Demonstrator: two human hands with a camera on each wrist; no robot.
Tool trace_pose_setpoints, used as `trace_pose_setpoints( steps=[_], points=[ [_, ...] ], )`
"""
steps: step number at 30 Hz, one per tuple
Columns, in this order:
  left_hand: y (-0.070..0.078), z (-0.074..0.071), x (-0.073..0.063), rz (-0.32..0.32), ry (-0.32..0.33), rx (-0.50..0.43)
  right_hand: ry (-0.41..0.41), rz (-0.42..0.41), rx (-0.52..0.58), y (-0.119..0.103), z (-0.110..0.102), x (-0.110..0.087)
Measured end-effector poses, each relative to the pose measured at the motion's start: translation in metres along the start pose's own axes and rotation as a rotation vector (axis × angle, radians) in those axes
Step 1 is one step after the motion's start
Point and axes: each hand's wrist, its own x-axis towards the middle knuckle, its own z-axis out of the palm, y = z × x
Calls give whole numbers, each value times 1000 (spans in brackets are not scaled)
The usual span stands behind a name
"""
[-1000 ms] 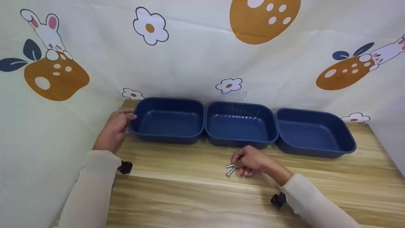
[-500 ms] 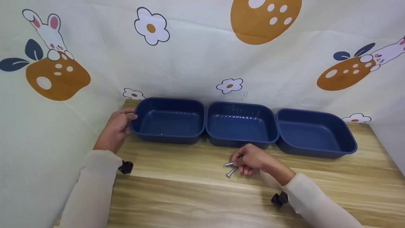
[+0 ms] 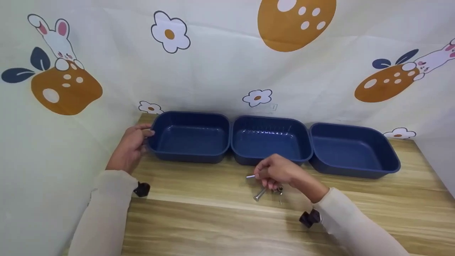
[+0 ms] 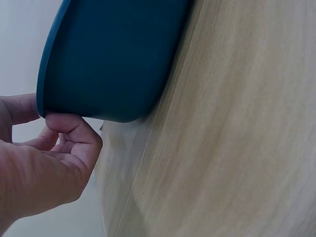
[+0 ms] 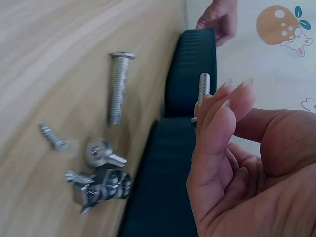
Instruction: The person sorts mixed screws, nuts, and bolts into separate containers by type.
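My left hand (image 3: pixel 131 144) grips the rim at the outer end of the left blue bin (image 3: pixel 188 157), fingers and thumb on its wall (image 4: pixel 113 64). My right hand (image 3: pixel 279 173) pinches a silver bolt (image 5: pixel 204 86) between thumb and fingers, just in front of the middle blue bin (image 3: pixel 245 159). The bolt's shank points left in the head view. Beneath that hand, a thick bolt (image 5: pixel 118 91) lies on the table, beside a small screw (image 5: pixel 53 138) and a cluster of nuts and screws (image 5: pixel 101 187). The hand partly hides these in the head view.
A third blue bin (image 3: pixel 355 171) stands at the right end of the row. All three bins stand side by side on the wood-grain table (image 3: pixel 213 227). Behind them hangs a patterned cloth (image 3: pixel 213 64), which also covers the left side.
My right hand has lifted a bolt away from the loose hardware, moving slightly up and left toward the bins. More of the small pieces now show. The left hand stays at the left bin.
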Motion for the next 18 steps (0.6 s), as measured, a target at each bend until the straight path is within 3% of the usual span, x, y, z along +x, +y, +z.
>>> trace_pose_setpoints(
  steps=[11, 18],
  points=[
    [2, 1, 0, 2, -1, 12, 107, -26, 157, -30, 2, 13],
    [2, 1, 0, -27, 27, 32, 133, -79, 280, -42, 4, 29]
  ],
)
